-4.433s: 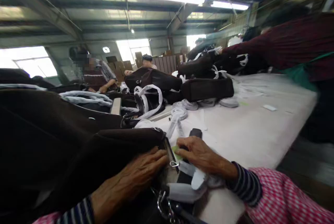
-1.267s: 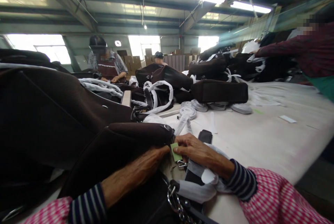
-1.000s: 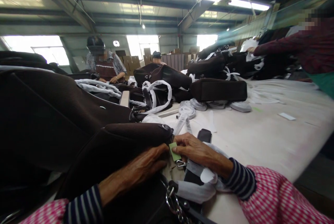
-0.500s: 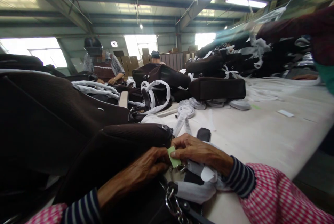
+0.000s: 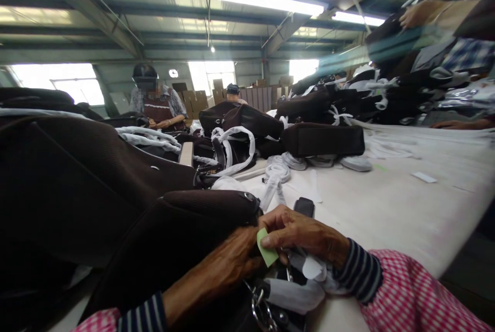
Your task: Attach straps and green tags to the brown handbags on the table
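Note:
A dark brown bag (image 5: 181, 234) lies right in front of me on a white worktable (image 5: 390, 208). My left hand (image 5: 228, 265) rests curled against the bag's end near its metal ring. My right hand (image 5: 301, 234) pinches a small green tag (image 5: 266, 248) between thumb and fingers, touching the left hand. Below both hands lie a paper-wrapped strap (image 5: 297, 291) and a metal chain (image 5: 263, 311). A black strap end (image 5: 304, 206) pokes out behind my right hand.
A big dark bag (image 5: 77, 177) fills the left. More brown bags (image 5: 320, 138) with white-wrapped handles (image 5: 232, 149) are piled mid-table. Two people sit at the far end. At right a person's arm (image 5: 433, 12) lifts a bag. A white label (image 5: 423, 177) lies on the table.
My right hand has tilted the green tag down and drawn it slightly toward me. My left hand stays at the bag's end. The person at right has raised an arm with a bag.

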`<state>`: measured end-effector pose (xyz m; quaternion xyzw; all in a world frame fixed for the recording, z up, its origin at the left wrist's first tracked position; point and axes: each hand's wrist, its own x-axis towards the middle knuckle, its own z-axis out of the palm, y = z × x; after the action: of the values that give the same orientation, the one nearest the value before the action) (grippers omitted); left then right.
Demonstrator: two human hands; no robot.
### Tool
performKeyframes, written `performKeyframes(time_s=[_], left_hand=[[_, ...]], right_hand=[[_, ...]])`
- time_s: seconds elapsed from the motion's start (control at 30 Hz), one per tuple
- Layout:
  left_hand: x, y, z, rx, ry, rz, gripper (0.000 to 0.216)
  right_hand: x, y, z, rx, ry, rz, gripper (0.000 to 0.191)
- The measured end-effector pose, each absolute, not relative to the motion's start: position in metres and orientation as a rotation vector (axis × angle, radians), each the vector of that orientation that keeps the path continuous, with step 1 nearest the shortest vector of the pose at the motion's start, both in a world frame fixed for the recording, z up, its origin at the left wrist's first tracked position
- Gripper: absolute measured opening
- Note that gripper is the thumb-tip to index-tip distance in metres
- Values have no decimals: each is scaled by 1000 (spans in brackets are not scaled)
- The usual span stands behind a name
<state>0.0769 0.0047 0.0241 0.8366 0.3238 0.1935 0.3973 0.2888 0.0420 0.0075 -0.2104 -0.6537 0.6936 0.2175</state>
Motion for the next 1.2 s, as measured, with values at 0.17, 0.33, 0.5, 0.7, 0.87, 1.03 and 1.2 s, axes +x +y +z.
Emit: performKeyframes(time_s=[0.17, 0.33, 0.5, 0.7, 0.87, 1.03, 1.2], left_hand=[[78, 6, 20, 2111, 836, 495, 24], [78, 2, 18, 2113, 874, 550, 28], [79, 12, -8, 2266, 949, 672, 23], [85, 18, -21, 2275, 1115, 770, 26], [86, 2, 25, 2086, 948, 580, 25], [76, 4, 39, 1925, 1056, 419, 21], [71, 4, 27, 1894, 1138, 516, 19]], right_hand=[[289, 40, 10, -569, -1773, 1933, 25], [289, 41, 9, -585, -1732, 1915, 27], [290, 40, 9, -581, -1731, 1847, 25], [288, 41, 11, -577, -1676, 1824, 28], [287, 43, 10, -625, -1675, 1772, 29], [287, 43, 10, -620, -1659, 1767, 27], [285, 42, 14, -681, -1574, 1748, 30]])
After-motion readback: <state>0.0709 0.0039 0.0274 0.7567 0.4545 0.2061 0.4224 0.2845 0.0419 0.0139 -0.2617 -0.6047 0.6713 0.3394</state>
